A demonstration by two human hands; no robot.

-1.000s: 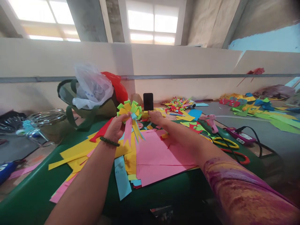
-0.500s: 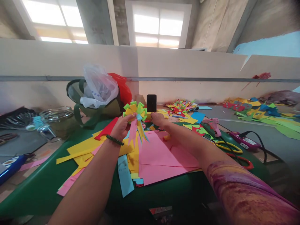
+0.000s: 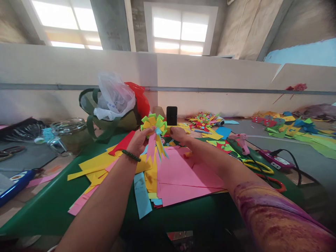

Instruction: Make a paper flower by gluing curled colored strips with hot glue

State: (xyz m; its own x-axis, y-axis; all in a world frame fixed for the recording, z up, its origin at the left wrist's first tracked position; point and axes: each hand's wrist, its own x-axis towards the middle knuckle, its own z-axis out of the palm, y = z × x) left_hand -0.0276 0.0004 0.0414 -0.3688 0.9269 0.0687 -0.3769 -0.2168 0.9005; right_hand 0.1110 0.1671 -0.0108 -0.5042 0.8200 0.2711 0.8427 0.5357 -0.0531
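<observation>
My left hand [image 3: 139,141], with a dark bead bracelet at the wrist, is closed on a paper flower [image 3: 154,123] of green and yellow loops, held up above the table. Pink, yellow and blue strips [image 3: 156,147] hang from the flower. My right hand [image 3: 177,134] is just right of the flower, knuckles up and fingers curled on a small yellow paper piece [image 3: 181,128]. Both hands hover over pink paper sheets [image 3: 183,175] on the green table [image 3: 49,210].
Yellow, blue and red paper scraps [image 3: 99,164] lie left of the pink sheets. A black phone [image 3: 171,115] stands behind. A pink glue gun [image 3: 241,141], yellow scissors [image 3: 256,165] and a power strip [image 3: 273,159] are at right. Plastic bags [image 3: 115,98] sit behind left.
The view has shifted, so everything sits slightly further right. My right hand has drawn a little closer to the flower. The left hand keeps its hold on it.
</observation>
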